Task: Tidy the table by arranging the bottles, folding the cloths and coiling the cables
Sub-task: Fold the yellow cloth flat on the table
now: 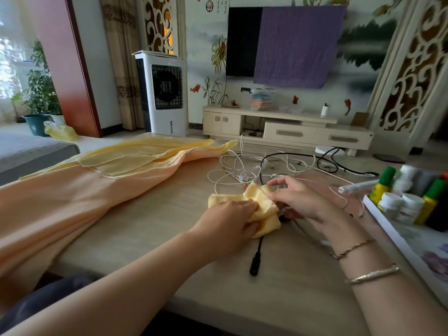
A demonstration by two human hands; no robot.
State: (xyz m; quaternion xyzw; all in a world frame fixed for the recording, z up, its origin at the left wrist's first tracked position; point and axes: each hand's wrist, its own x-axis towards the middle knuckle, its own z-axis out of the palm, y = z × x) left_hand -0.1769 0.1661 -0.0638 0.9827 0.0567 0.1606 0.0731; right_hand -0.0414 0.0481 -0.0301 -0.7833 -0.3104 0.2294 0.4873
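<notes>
A small yellow cloth (260,197) lies crumpled at the middle of the wooden table (169,214). My left hand (232,219) grips its near side, and my right hand (300,197) pinches its right edge. Behind them sprawls a tangle of white cables (242,166) and a black cable (324,161). Another black cable with a plug (255,263) runs out from under the cloth toward me. A big peach and yellow cloth (97,180) covers the table's left side. Several bottles (409,197), green-yellow and white, stand in a white tray (388,229) at the right.
A white pen-like object (358,186) lies by the tray. Beyond the table stand a white air cooler (164,93), a TV cabinet (286,129) and a wall TV half covered by purple fabric (298,44). A grey sofa (29,151) is at the left.
</notes>
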